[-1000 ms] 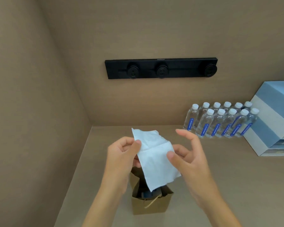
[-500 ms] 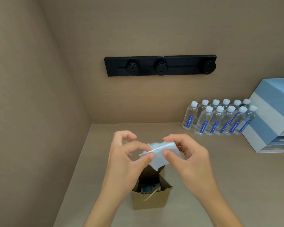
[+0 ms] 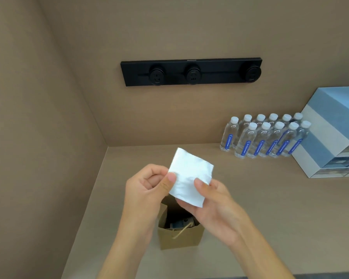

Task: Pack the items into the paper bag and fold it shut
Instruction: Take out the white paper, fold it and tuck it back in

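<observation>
Hands above an open paper bag (image 3: 179,239) on the near worktop (image 3: 280,208), left hand (image 3: 147,190) and right hand (image 3: 216,208) fingers pinched on a folded white tissue (image 3: 189,178), water bottles (image 3: 266,137) far right, blue labels unreadable, black socket strip (image 3: 191,73) on wall.

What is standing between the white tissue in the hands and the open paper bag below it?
Nothing visible blocks it. The folded tissue is held by the left hand and the right hand directly above the paper bag, whose mouth is open, with some items already inside. Only the hands themselves partly cover the opening.
</observation>
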Available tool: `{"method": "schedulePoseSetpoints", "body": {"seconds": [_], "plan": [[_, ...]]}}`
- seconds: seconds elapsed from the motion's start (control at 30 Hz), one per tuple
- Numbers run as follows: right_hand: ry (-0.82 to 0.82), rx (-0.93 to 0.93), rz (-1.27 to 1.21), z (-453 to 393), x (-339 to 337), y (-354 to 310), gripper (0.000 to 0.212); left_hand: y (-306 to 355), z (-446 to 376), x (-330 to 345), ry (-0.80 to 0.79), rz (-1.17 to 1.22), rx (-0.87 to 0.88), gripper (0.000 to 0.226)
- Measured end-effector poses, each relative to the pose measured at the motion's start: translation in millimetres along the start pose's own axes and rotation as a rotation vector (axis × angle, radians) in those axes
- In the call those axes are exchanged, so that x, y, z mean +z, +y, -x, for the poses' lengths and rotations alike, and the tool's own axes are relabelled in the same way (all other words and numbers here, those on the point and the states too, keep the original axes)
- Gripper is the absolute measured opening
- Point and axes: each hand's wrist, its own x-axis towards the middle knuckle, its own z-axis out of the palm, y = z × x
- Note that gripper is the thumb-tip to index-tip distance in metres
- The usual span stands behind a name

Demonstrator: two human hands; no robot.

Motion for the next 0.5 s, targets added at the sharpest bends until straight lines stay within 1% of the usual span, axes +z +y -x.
{"method": "schedulePoseSetpoints", "body": {"seconds": [0.07,0.1,0.17,0.2,0.23,0.27,0.33,0.37,0.43,0.5], "plan": [[0.067,-0.072,0.070,-1.7,-2.0,6.0,0.033,-8.1,2.1,-6.4,0.017,-0.015,-0.028,0.008],[0.115,-0.123,0.167,-1.4,-4.6,6.4,0.032,-13.4,4.9,-13.2,0.027,-0.072,-0.034,0.008],[0.206,-0.172,0.458,3.0,-10.4,5.3,0.027,-28.0,13.1,-30.5,0.051,-0.265,-0.024,0.014],[0.241,-0.157,0.632,5.7,-13.6,6.0,0.023,-35.1,17.2,-38.2,0.056,-0.399,-0.017,0.020],[0.269,-0.118,0.829,7.7,-17.1,7.8,0.020,-41.8,21.0,-43.1,0.033,-0.546,-0.018,0.025],[0.294,-0.063,1.046,8.7,-18.9,10.3,0.015,-48.6,23.5,-43.8,-0.022,-0.686,-0.036,0.027],[0.297,0.065,1.467,5.8,-19.1,15.6,0.001,-61.0,21.8,-33.2,-0.162,-0.920,-0.142,0.024],[0.270,0.132,1.631,3.2,-17.8,18.5,0.010,-66.5,17.8,-25.4,-0.185,-1.026,-0.213,0.020],[0.206,0.237,1.791,-1.7,-13.8,24.3,0.024,-73.8,7.3,-14.0,-0.143,-1.208,-0.324,0.021],[0.191,0.285,1.848,-3.9,-12.0,27.7,0.025,-79.8,1.7,-12.1,-0.080,-1.264,-0.371,0.020]]}}
